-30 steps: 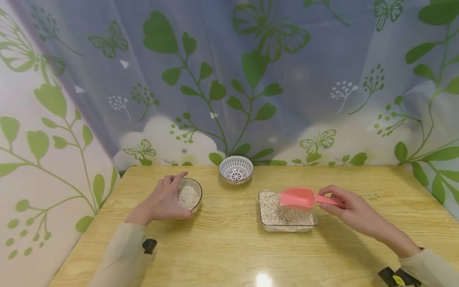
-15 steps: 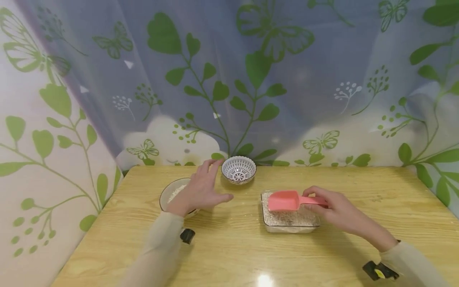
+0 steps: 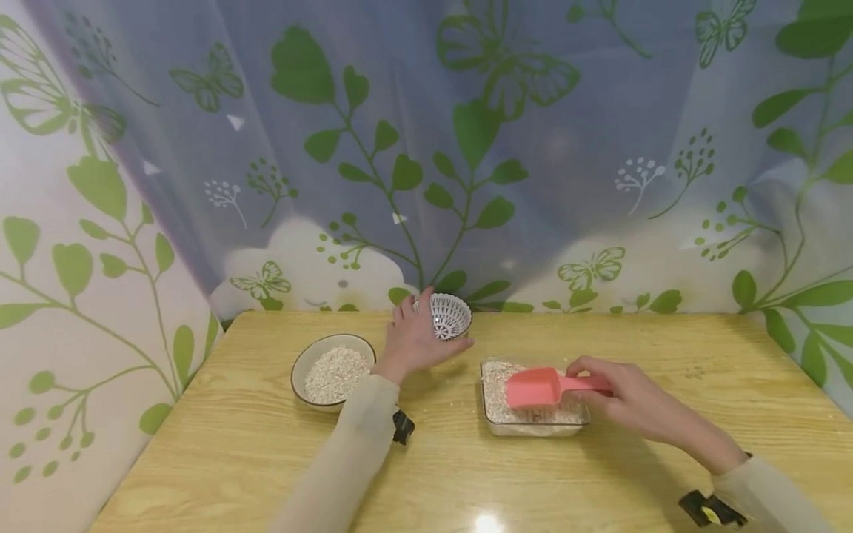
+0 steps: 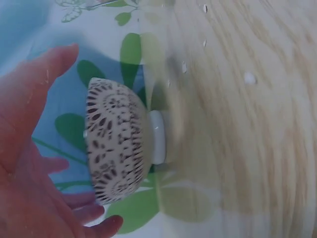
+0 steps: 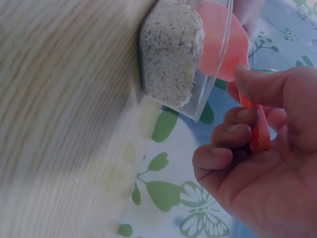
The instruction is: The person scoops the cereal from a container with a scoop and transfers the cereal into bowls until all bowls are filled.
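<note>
My left hand (image 3: 416, 337) is at the small patterned bowl (image 3: 452, 317) at the back of the table, thumb and fingers spread either side of its rim. Dark motifs cover the outer wall of this bowl (image 4: 116, 141) in the left wrist view, and the fingers look spread apart there. With my right hand (image 3: 633, 400) I grip the handle of a pink scoop (image 3: 533, 388). The scoop's head is over the clear rectangular container (image 3: 536, 428), which is full of oat flakes (image 5: 173, 54). Curled fingers wrap the handle in the right wrist view.
A larger dark-rimmed bowl (image 3: 303, 370) with oats (image 3: 338, 374) in it stands on the left, close to my left forearm. Loose flakes (image 4: 249, 78) dot the wooden table (image 3: 426, 474). A leaf-patterned curtain (image 3: 373, 244) hangs right behind the table's back edge.
My left hand has let go of the oat bowl and moved right and back to the small patterned bowl. My right hand has shifted the scoop slightly left and lower over the container.
</note>
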`<control>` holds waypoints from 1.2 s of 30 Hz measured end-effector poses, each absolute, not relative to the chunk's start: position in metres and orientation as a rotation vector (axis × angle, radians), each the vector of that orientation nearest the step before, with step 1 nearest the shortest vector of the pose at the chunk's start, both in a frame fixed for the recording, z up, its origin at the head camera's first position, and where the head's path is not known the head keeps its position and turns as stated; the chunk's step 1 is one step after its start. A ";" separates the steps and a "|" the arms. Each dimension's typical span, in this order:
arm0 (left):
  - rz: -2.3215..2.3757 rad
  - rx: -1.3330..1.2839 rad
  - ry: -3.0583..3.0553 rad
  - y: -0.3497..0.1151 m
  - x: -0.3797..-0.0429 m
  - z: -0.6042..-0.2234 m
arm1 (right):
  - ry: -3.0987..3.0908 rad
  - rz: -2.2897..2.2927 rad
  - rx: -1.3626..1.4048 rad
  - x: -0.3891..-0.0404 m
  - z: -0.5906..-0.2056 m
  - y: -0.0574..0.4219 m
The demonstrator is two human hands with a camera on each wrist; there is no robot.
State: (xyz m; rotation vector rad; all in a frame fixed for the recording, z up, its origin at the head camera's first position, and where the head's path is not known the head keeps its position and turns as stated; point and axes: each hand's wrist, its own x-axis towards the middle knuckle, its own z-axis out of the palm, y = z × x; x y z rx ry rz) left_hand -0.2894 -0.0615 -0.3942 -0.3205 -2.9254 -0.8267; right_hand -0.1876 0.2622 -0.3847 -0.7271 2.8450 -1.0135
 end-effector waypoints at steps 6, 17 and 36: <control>-0.872 -0.230 -2.918 -0.058 -0.298 -0.405 | 2.883 -0.964 -0.686 -0.184 -0.383 0.267; -1.017 -0.137 -2.829 -0.048 -0.310 -0.415 | 2.876 -0.954 -0.659 -0.181 -0.383 0.277; -1.133 -0.279 -2.841 -0.062 -0.258 -0.392 | 2.874 -0.971 -0.616 -0.178 -0.386 0.283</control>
